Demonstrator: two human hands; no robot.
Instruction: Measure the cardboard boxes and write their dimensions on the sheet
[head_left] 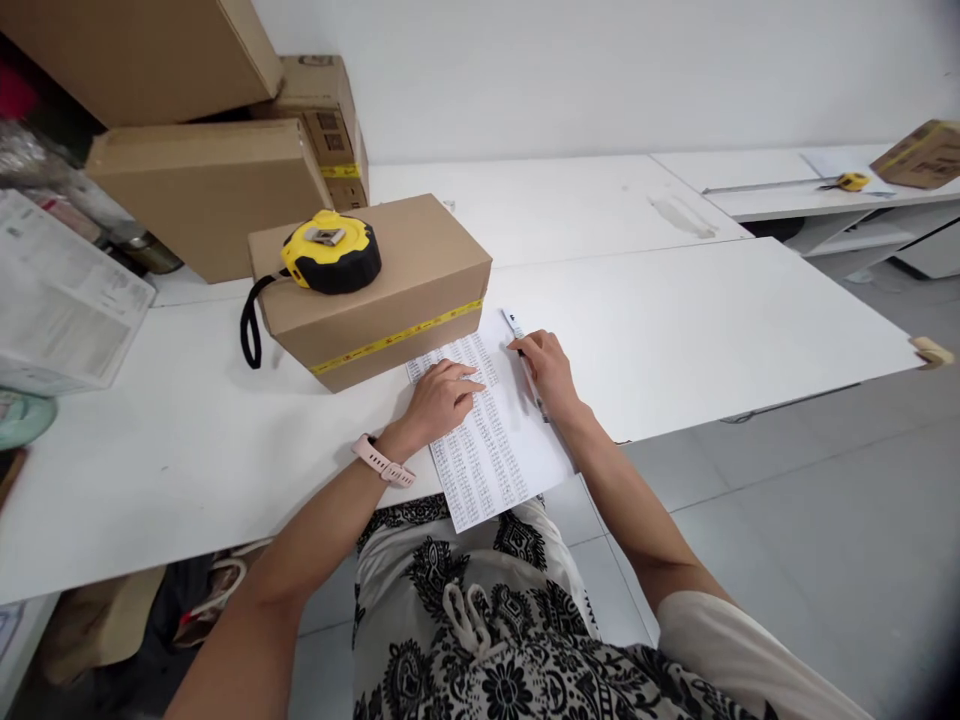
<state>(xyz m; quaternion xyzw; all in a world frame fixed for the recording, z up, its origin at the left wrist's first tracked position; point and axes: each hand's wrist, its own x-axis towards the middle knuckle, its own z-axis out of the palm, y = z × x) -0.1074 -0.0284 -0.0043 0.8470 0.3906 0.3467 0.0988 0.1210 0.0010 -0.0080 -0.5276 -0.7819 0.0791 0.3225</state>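
A printed sheet of paper (480,460), covered in columns of small text, lies on the white table and hangs over its front edge. My left hand (444,402) rests on the sheet with its fingers stretched out, holding nothing. A narrow ruler-like white strip (513,322) with dark marks lies along the sheet's right part. The fingers of my right hand (546,368) are closed on this strip and cover its middle. Just behind my left hand stands a cardboard box (405,290) with yellow tape. On top of it sits a yellow and black tape measure (330,255) with a black strap.
More cardboard boxes (210,190) are stacked at the back left. A white printed package (60,290) stands at the left edge. The white table (697,330) stretches to the right. Another tape measure (853,182) and a box (921,155) are on a far-right table.
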